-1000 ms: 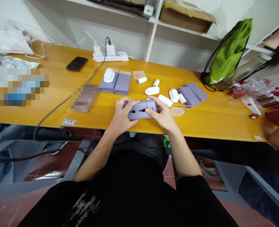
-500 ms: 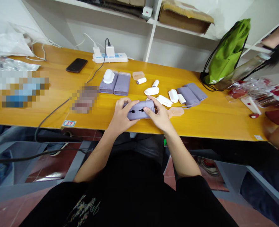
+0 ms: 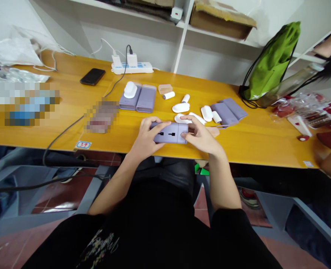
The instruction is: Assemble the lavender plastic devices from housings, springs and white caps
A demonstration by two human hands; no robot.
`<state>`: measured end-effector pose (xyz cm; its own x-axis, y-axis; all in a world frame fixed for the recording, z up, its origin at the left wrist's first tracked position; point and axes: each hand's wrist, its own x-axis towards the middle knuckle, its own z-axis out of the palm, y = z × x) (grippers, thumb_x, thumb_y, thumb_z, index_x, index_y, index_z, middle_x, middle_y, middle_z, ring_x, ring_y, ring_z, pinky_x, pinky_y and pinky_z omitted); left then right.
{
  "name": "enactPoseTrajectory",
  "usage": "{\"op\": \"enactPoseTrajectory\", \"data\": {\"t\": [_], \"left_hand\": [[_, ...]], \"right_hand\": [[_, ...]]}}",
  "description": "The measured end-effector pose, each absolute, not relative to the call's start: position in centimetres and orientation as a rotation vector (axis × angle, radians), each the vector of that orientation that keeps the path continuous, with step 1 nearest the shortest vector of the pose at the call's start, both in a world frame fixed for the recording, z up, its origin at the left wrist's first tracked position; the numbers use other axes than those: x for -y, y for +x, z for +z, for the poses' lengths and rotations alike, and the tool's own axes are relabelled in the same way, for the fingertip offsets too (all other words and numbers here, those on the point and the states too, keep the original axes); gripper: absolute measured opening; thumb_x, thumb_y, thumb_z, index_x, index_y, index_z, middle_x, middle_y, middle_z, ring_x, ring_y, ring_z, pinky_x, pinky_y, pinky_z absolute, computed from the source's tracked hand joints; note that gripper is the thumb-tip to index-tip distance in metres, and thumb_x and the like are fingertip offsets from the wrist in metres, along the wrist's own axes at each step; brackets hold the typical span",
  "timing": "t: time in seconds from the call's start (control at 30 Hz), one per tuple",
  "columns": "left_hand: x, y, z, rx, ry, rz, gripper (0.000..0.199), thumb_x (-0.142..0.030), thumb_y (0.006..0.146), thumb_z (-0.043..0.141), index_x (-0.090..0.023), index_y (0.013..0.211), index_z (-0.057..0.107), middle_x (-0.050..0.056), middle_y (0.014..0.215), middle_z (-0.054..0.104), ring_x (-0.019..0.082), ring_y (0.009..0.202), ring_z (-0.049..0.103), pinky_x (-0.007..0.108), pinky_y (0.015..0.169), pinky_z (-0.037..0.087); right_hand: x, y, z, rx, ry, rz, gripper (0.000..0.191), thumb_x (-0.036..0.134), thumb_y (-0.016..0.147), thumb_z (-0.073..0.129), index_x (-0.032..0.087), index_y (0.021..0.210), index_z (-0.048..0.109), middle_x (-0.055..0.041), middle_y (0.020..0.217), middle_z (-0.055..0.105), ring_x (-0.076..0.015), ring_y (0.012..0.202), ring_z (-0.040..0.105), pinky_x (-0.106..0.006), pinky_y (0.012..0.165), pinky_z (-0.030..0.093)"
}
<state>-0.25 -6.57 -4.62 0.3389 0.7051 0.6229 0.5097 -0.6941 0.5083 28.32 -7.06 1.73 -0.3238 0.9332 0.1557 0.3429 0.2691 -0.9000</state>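
Purple case [image 3: 167,138] ptly behind hands [image 3: 143,140]

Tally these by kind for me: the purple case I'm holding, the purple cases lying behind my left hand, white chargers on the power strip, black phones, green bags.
Held purple case: 1
Purple cases behind the left hand: 2
White chargers on the power strip: 2
Black phone: 1
Green drawstring bag: 1
Total: 7

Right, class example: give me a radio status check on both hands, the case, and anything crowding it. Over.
Left hand gripping purple case; right hand at its right end, grip unclear. Two dark marks showing. White pieces close beyond.
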Motion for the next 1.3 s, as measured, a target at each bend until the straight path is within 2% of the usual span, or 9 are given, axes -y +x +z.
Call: {"op": "enactPoseTrajectory", "data": {"t": [0.1, 0.2, 0.37, 0.57, 0.73, 0.87, 1.03, 1.13, 1.3], "left_hand": [[6.6, -0.3, -4.7, -1.068, 2.380, 1.338, 0.071, -0.023, 0.099, 0.092, -0.035, 0.166, 0.073, 0.013, 0.154, 0.059, 0.039, 0.148, 0.060, 0.065, 0.139, 0.047], [6.6, -0.4, -4.7, -1.093, 2.359, 1.351, 0.072, -0.021, 0.098, 0.091, -0.037, 0.165, 0.073, 0.012, 0.154, 0.058, 0.040, 0.149, 0.060, 0.066, 0.140, 0.047], [6.8, -0.3, -4.6, -1.072, 2.372, 1.352, 0.071, -0.020, 0.099, 0.090, -0.036, 0.166, 0.072, 0.013, 0.154, 0.059, 0.039, 0.149, 0.060, 0.066, 0.140, 0.047], [6.8, -0.4, -4.6, -1.091, 2.356, 1.303, 0.072, -0.021, 0.097, 0.090, -0.038, 0.166, 0.074, 0.012, 0.153, 0.059, 0.041, 0.149, 0.060, 0.068, 0.140, 0.046], [6.7, -0.4, -4.7, -1.042, 2.379, 1.318, 0.073, -0.021, 0.098, 0.090, -0.037, 0.167, 0.073, 0.012, 0.153, 0.059, 0.040, 0.148, 0.060, 0.067, 0.139, 0.046], [6.7, -0.5, -4.6, -1.042, 2.369, 1.362, 0.071, -0.022, 0.099, 0.091, -0.036, 0.166, 0.074, 0.013, 0.154, 0.059, 0.039, 0.148, 0.060, 0.065, 0.139, 0.047], [6.4, -0.7, -4.7, -1.070, 2.394, 1.271, 0.075, -0.026, 0.096, 0.095, -0.036, 0.167, 0.074, 0.013, 0.153, 0.060, 0.041, 0.148, 0.060, 0.067, 0.139, 0.047], [6.4, -0.7, -4.7, -1.065, 2.398, 1.301, 0.076, -0.026, 0.095, 0.096, -0.037, 0.167, 0.073, 0.013, 0.153, 0.060, 0.040, 0.147, 0.061, 0.068, 0.138, 0.049], [6.5, -0.5, -4.8, -1.116, 2.369, 1.359, 0.075, -0.028, 0.096, 0.097, -0.037, 0.166, 0.073, 0.013, 0.153, 0.061, 0.040, 0.147, 0.061, 0.067, 0.138, 0.048]], "right_hand": [[7.3, 28.1, 2.1, 1.783, -1.102, 1.157, 0.054, 0.037, 0.099, 0.085, 0.031, 0.145, 0.057, 0.0045, 0.095, 0.061, -0.0185, 0.080, 0.055, -0.038, 0.077, 0.051], [7.3, 28.1, 2.2, 1.747, -1.100, 1.185, 0.056, 0.038, 0.096, 0.090, 0.034, 0.139, 0.055, 0.0062, 0.094, 0.055, -0.0179, 0.079, 0.052, -0.038, 0.076, 0.046], [6.9, 28.5, 2.0, 1.753, -1.167, 1.183, 0.053, 0.035, 0.088, 0.087, 0.033, 0.134, 0.059, 0.0029, 0.102, 0.061, -0.0182, 0.083, 0.056, -0.037, 0.074, 0.047], [6.9, 28.3, 2.0, 1.780, -1.167, 1.200, 0.053, 0.031, 0.089, 0.079, 0.035, 0.134, 0.051, 0.0048, 0.095, 0.059, -0.0194, 0.082, 0.057, -0.037, 0.072, 0.046], [7.0, 28.3, 1.7, 1.794, -1.138, 1.217, 0.050, 0.031, 0.092, 0.079, 0.035, 0.131, 0.048, 0.0063, 0.092, 0.056, -0.0179, 0.077, 0.051, -0.036, 0.070, 0.044], [6.7, 28.9, 1.6, 1.739, -1.069, 1.293, 0.058, 0.040, 0.092, 0.094, 0.033, 0.135, 0.056, 0.0041, 0.097, 0.064, -0.0193, 0.087, 0.061, -0.038, 0.079, 0.055], [6.2, 29.8, 1.5, 1.656, -1.049, 1.377, 0.073, 0.050, 0.080, 0.113, 0.031, 0.135, 0.068, 0.0036, 0.095, 0.071, -0.0194, 0.087, 0.068, -0.039, 0.083, 0.063], [6.0, 29.7, 1.1, 1.615, -1.060, 1.351, 0.078, 0.057, 0.075, 0.117, 0.030, 0.134, 0.074, 0.0015, 0.098, 0.076, -0.0202, 0.091, 0.073, -0.040, 0.086, 0.066], [5.9, 28.9, 0.5, 1.544, -1.046, 1.280, 0.078, 0.065, 0.075, 0.115, 0.031, 0.136, 0.080, -0.0008, 0.103, 0.080, -0.0217, 0.093, 0.076, -0.042, 0.088, 0.069]]}}
